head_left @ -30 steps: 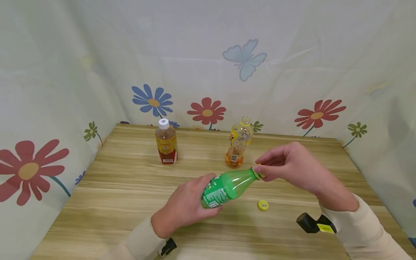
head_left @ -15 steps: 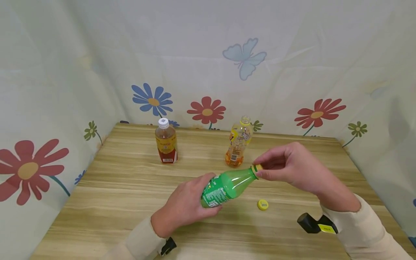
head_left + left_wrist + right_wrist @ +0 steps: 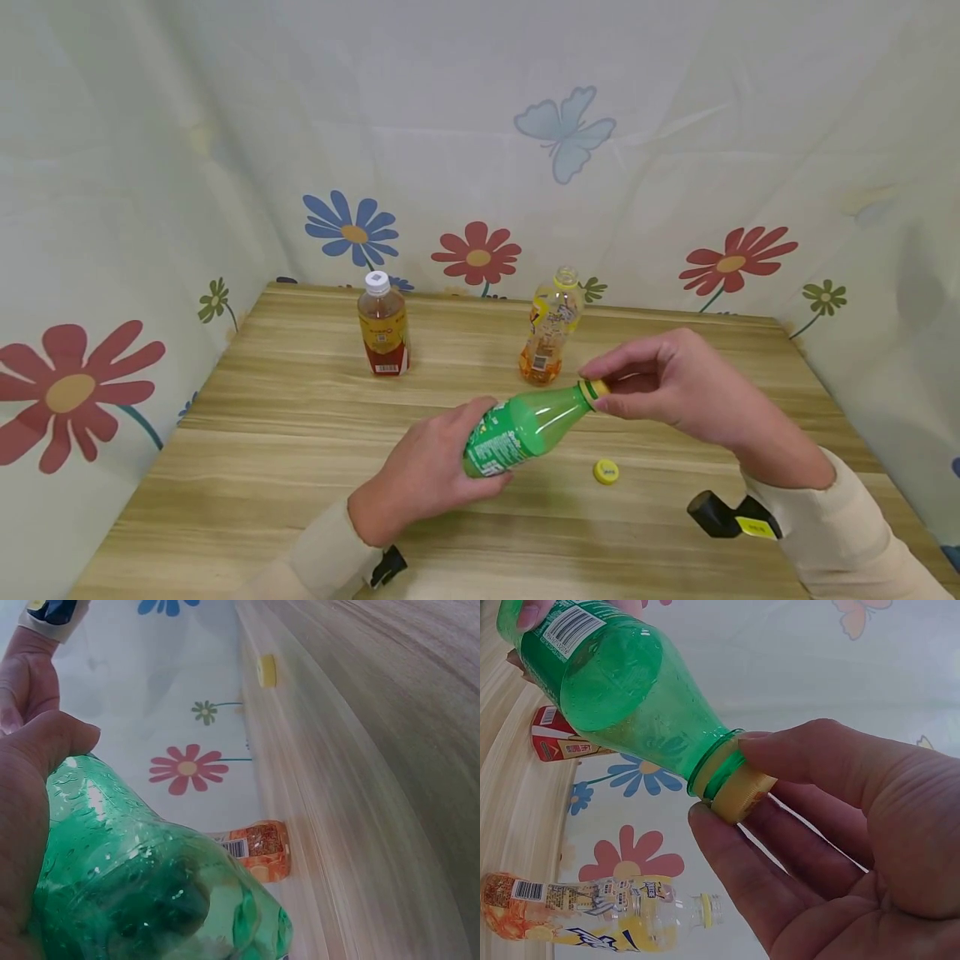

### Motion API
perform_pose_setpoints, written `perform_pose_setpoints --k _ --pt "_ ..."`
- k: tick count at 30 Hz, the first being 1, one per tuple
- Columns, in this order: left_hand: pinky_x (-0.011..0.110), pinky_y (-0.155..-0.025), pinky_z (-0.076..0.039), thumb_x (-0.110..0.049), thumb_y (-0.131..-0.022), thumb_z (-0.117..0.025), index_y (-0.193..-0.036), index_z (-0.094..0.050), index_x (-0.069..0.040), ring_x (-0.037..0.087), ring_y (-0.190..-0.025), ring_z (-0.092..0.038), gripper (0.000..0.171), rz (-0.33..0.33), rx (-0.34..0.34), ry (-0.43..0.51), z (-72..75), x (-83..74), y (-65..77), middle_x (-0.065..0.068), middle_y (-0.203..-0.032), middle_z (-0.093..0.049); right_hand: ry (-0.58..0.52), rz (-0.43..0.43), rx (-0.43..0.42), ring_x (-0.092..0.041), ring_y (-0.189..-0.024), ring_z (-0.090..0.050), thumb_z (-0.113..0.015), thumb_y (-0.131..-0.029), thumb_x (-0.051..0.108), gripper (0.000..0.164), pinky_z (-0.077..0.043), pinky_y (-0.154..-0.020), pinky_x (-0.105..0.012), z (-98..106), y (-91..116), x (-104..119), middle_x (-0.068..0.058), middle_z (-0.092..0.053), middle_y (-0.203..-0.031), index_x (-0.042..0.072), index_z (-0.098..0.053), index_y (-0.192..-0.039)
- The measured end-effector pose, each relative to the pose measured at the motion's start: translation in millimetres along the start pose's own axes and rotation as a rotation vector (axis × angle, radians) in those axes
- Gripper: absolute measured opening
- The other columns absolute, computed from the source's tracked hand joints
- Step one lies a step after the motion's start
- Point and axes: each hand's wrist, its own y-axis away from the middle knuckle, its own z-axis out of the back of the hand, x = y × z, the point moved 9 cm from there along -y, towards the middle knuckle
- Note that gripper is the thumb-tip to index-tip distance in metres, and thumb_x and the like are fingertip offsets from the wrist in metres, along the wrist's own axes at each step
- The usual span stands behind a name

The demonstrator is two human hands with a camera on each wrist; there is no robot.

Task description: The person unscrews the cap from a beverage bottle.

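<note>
My left hand [image 3: 427,467] grips the lower body of a green soda bottle [image 3: 551,417], held tilted above the table with its neck up to the right. Thumb and fingers of my right hand [image 3: 667,387] pinch the yellow cap [image 3: 744,793] at its mouth. In the right wrist view, green neck thread shows between this cap and a yellow ring [image 3: 714,766] below it. Pale liquid partly fills the bottle. On the table below the neck lies a loose yellow cap [image 3: 607,472]. Behind stands an uncapped clear bottle [image 3: 551,329] with a little orange drink.
A bottle of reddish-brown drink [image 3: 384,337] with a white cap stands at the back left of the wooden table [image 3: 285,433]. A flower-printed curtain [image 3: 420,150] hangs behind the table and at both sides.
My right fingers have shifted slightly left and turned at the bottle's mouth, and more of the yellow cap shows. My left hand and the green bottle have hardly moved.
</note>
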Motion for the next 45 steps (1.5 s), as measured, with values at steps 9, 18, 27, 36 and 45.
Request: perform_pose_setpoints --k 9,18,27,36,45 --pt "0.025 -0.075 -0.055 -0.051 -0.081 -0.082 -0.139 -0.051 -0.019 0.008 -0.09 -0.064 0.074 -0.021 -0.015 -0.004 2.1 -1.4 -0.5 -0.004 -0.115 -0.07 -0.008 0.056 -0.011 -0.011 -0.093 -0.075 -0.083 -0.083 0.002 0.026 -0.061 -0.076 -0.026 -0.2 0.9 1.7 -0.012 -0.076 -0.11 0.006 -0.078 -0.108" --pt "0.027 -0.076 -0.056 -0.051 -0.08 -0.083 -0.14 -0.05 -0.018 0.008 -0.09 -0.065 0.076 -0.019 -0.007 -0.02 1.9 -1.4 -0.1 -0.003 -0.116 -0.07 0.009 0.067 -0.013 -0.011 -0.092 -0.075 -0.084 -0.082 0.002 0.026 -0.061 -0.075 -0.026 0.1 1.0 0.7 -0.01 -0.076 -0.108 0.008 -0.079 -0.106" --pt "0.027 -0.076 -0.056 -0.051 -0.08 -0.083 -0.141 -0.05 -0.019 0.008 -0.091 -0.065 0.076 -0.024 -0.004 -0.015 1.8 -1.3 -0.1 -0.003 -0.118 -0.07 -0.004 0.09 0.001 -0.015 -0.089 -0.076 -0.083 -0.082 0.001 0.026 -0.061 -0.075 -0.027 -0.4 1.9 0.7 -0.01 -0.076 -0.107 0.007 -0.078 -0.107" --pt "0.027 -0.078 -0.056 -0.054 -0.081 -0.082 -0.142 -0.049 -0.02 0.008 -0.092 -0.065 0.077 -0.005 0.011 -0.01 1.2 -0.1 0.2 -0.004 -0.118 -0.07 -0.017 0.098 0.005 -0.016 -0.087 -0.077 -0.082 -0.083 0.0 0.026 -0.062 -0.074 -0.028 -0.7 2.5 1.9 -0.012 -0.077 -0.107 0.005 -0.077 -0.108" --pt "0.025 -0.076 -0.056 -0.056 -0.08 -0.082 -0.14 -0.052 -0.021 0.007 -0.089 -0.064 0.075 0.01 0.008 0.005 3.0 0.2 -0.3 -0.006 -0.115 -0.07 0.009 0.101 0.0 -0.016 -0.087 -0.077 -0.083 -0.083 0.003 0.026 -0.061 -0.073 -0.027 -1.1 2.3 2.2 -0.01 -0.078 -0.107 0.007 -0.078 -0.107"
